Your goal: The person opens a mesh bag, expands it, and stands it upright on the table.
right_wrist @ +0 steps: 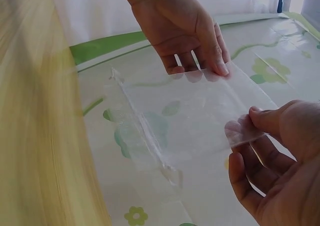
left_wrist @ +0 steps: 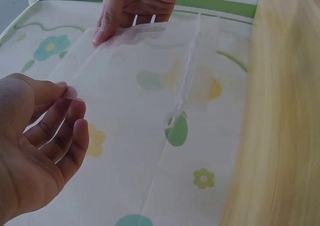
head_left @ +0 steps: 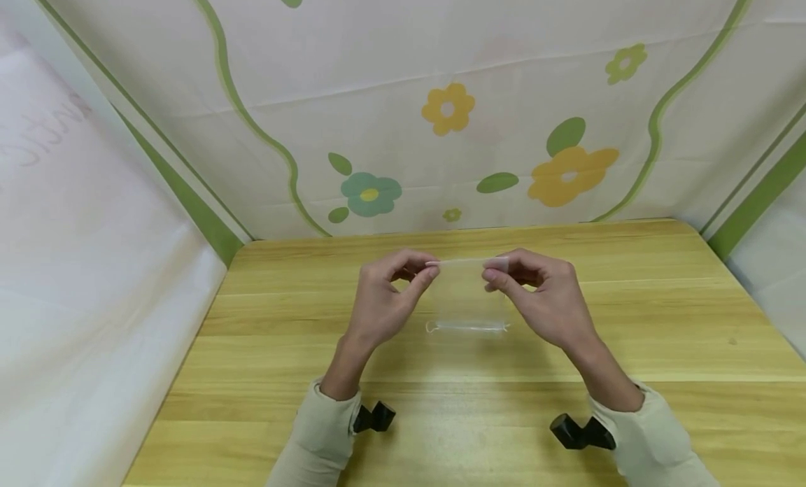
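Observation:
A thin clear plastic bag (head_left: 469,294) hangs between my two hands above the table, its top edge drawn out sideways. My left hand (head_left: 388,299) pinches one top corner between thumb and forefinger. The other corner is pinched by my right hand (head_left: 546,297), whose fingers show through the film in the right wrist view. Along the bag's lower end runs a bunched, whitish band (left_wrist: 186,70), with a small string-like loop at each side in the head view. Seen from the right wrist, the bag (right_wrist: 185,110) is flat and see-through; nothing shows inside it.
Below the hands lies a light wooden table (head_left: 466,417). A white cloth (head_left: 378,67) printed with flowers and green lines stands behind it, and a pale sheet (head_left: 94,263) hangs at the left. Black wrist mounts (head_left: 582,432) stick out from both sleeves.

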A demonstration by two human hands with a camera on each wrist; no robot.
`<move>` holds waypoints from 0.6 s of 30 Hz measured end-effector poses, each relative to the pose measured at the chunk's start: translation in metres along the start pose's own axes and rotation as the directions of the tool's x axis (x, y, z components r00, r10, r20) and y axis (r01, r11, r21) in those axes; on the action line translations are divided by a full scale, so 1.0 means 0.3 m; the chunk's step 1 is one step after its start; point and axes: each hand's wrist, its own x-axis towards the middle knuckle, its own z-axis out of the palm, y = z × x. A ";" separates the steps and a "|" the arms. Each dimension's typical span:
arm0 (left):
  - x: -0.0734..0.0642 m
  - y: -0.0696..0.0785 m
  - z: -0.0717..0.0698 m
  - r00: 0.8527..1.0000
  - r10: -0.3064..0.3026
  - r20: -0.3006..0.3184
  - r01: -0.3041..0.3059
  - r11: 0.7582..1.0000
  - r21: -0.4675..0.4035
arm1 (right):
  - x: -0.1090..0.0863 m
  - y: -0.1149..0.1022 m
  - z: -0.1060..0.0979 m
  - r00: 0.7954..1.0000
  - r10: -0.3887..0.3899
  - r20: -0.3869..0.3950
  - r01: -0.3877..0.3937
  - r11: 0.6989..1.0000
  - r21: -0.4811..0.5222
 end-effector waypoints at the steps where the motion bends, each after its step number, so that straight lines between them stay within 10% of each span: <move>1: 0.000 0.000 -0.002 1.000 0.001 -0.006 -0.001 1.000 0.002 | 0.000 0.000 -0.001 1.000 0.003 0.001 -0.003 1.000 0.004; 18: -0.002 0.006 0.021 0.997 -0.065 -0.029 0.064 0.998 -0.025 | -0.005 -0.005 0.012 0.996 0.069 -0.063 -0.064 0.995 0.076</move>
